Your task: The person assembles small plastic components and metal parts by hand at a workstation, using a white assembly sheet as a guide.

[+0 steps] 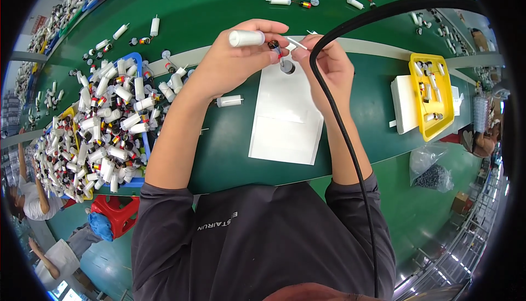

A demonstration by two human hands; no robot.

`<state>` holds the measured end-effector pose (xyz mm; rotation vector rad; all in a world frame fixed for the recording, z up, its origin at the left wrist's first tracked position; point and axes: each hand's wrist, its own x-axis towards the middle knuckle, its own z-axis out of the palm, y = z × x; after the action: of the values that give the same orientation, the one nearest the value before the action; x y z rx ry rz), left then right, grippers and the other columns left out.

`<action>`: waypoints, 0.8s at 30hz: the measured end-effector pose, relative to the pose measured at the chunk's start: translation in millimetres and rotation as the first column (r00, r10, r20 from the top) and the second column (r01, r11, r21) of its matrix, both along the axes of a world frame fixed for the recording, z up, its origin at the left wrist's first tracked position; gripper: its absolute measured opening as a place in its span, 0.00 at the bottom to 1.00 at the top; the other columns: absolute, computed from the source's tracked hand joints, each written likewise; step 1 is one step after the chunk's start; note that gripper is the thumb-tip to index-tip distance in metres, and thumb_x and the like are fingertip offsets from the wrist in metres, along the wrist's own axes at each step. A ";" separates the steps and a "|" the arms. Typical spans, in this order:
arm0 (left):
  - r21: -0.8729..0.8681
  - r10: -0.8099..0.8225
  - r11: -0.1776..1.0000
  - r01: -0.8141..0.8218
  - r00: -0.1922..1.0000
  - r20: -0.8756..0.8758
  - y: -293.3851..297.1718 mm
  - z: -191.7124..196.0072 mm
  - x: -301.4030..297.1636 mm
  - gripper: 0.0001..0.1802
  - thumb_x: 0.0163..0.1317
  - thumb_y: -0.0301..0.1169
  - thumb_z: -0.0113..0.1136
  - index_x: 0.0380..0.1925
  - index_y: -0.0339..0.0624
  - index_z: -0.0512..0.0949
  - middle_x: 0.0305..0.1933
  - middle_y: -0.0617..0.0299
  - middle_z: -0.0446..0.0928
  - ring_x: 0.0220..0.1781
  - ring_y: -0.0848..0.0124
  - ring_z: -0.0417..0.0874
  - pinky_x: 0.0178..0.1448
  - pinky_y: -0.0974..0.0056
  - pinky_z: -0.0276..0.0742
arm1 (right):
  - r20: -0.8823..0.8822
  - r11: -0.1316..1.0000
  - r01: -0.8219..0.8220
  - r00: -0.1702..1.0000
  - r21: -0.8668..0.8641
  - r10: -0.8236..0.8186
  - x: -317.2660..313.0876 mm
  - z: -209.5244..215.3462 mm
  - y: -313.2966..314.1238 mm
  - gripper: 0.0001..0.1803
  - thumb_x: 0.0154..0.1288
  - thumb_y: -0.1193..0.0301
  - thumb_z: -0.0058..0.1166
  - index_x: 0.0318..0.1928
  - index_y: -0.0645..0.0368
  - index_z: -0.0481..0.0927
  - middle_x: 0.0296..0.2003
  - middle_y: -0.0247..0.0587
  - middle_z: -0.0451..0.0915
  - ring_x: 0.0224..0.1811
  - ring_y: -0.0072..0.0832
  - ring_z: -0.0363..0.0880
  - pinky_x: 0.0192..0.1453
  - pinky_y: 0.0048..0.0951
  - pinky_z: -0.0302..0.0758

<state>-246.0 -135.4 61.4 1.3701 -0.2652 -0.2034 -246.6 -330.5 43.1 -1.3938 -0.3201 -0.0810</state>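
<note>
The cylinder (pixel 246 38) sits in my half-curled left grip (pixel 241 59) above the counter (pixel 219 131), the wired part (pixel 274 44) pinched beside it. My right grip (pixel 335 66) pinches a thin white rod (pixel 296 43), though the exact contact is hard to make out. I judge the cylinder light, stiff and slightly slippery, best held round its middle, sparing the fragile-looking wired part.

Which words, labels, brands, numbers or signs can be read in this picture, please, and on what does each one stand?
Dark shirt: a short line of pale lettering on the front, which I won't copy out.
White cylinder in the left hand: no lettering that I can make out.
Screens at the lower left: too small and blurred to read.
</note>
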 end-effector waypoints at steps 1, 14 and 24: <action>-0.001 -0.001 1.000 0.001 1.000 -0.003 0.3 0.0 0.2 0.21 0.65 0.16 0.59 0.59 0.36 0.77 0.51 0.57 0.82 0.51 0.73 0.82 0.56 0.68 0.81 | -0.084 0.998 -0.035 0.996 0.053 0.039 1.2 2.4 -3.2 0.09 0.67 0.82 0.60 0.46 0.66 0.77 0.37 0.36 0.82 0.39 0.20 0.81 0.45 0.23 0.78; 0.225 -0.020 0.974 -0.027 0.978 0.207 -1.5 -0.9 -0.9 0.20 0.65 0.18 0.61 0.58 0.39 0.79 0.51 0.59 0.84 0.52 0.71 0.84 0.57 0.66 0.79 | -0.322 0.985 -0.159 0.931 0.061 0.170 4.7 12.1 -4.5 0.07 0.68 0.75 0.62 0.43 0.65 0.82 0.33 0.35 0.84 0.32 0.17 0.79 0.38 0.19 0.76; 0.370 -0.060 0.928 -0.038 0.966 0.250 -3.0 5.7 -3.4 0.24 0.63 0.14 0.59 0.60 0.35 0.77 0.57 0.57 0.82 0.58 0.70 0.83 0.63 0.65 0.77 | -0.295 0.995 -0.097 0.951 -0.009 0.090 2.4 11.5 1.3 0.07 0.68 0.75 0.63 0.43 0.64 0.83 0.33 0.35 0.85 0.34 0.16 0.81 0.37 0.18 0.76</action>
<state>-249.4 -138.4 67.1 1.7776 -0.4696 -0.0847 -244.2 -329.2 54.6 -1.3894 -0.1380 0.2089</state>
